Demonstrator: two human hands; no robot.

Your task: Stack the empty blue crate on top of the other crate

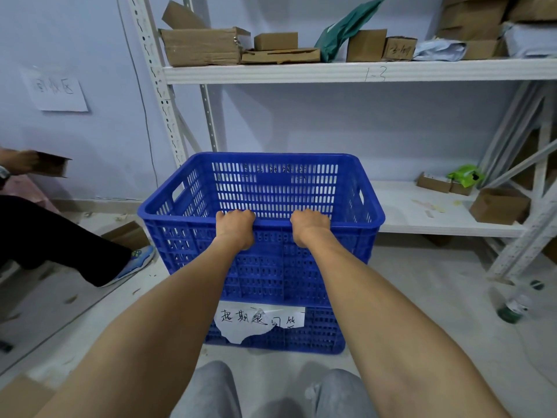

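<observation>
The person grips the near rim of the empty blue crate [272,188] with the left hand [235,226] and the right hand [310,226], both closed over the edge, while it sits on the lower blue crate [319,330] on the floor, before the white metal shelf [361,72].
</observation>
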